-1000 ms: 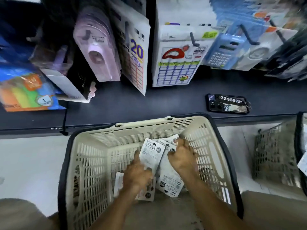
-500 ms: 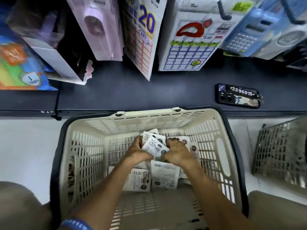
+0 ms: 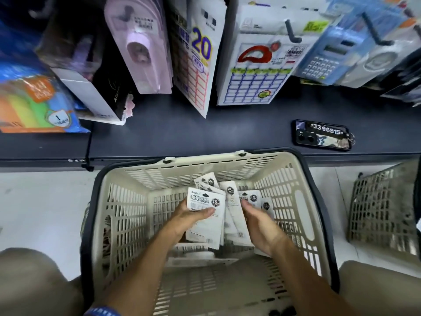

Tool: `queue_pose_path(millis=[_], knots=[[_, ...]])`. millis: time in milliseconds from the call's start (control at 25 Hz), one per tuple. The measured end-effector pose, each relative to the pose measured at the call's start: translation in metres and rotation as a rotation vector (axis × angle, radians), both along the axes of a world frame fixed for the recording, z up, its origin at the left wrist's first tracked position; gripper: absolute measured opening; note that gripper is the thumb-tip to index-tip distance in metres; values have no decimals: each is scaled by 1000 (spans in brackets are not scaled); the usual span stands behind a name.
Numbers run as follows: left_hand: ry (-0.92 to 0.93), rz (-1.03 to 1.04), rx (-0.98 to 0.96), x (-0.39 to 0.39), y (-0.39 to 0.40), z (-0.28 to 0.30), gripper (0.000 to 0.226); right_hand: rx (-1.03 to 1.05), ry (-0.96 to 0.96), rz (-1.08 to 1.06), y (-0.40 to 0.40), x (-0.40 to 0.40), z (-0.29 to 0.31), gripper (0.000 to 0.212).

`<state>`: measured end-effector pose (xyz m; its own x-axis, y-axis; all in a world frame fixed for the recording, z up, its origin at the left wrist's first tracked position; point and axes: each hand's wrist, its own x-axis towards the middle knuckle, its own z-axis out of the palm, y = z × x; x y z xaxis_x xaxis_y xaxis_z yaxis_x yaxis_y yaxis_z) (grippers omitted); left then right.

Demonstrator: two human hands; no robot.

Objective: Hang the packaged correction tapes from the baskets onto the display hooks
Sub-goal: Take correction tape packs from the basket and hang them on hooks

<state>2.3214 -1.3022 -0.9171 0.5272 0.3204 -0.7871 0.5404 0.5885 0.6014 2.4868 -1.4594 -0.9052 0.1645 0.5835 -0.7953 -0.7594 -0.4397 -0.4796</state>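
Inside cream basket (image 3: pixel 127 201), both hands grip fanned white correction tape packs (image 3: pixel 206 200), black "15" seals.

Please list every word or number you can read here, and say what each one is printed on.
"20": hanging label-sheet pack.
"-3396875-": tag lying on the phone on the shelf.
"15": round badge on the correction tape pack held in the left hand.
"1": badge on the colourful pack at left.
All other print is too small or blurred.

Both forearms are bare, no sleeves; a blue wristband (image 3: pixel 103 312) (edge only) circles the left wrist; tan trousers (image 3: pixel 34 281) cover the knees.
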Motion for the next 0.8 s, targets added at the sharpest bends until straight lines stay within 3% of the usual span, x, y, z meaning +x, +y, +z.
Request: queue_pose_path(millis=[320, 440, 560, 720, 800], knots=[[-244, 168, -199, 15, -10, 71, 75, 202, 37, -203, 2, -17, 61, 37], [-356, 181, -170, 27, -13, 111, 74, 283, 74, -209, 13, -30, 101, 52], [-312, 178, 151, 40, -15, 160, 60, 455, 142, -226, 27, -43, 147, 73], [30, 138, 884, 46, -9, 216, 58, 616, 186, -260, 46, -51, 198, 84], [60, 12, 988, 43, -6, 236, 65, 632, 186, -293, 50, -54, 212, 84]])
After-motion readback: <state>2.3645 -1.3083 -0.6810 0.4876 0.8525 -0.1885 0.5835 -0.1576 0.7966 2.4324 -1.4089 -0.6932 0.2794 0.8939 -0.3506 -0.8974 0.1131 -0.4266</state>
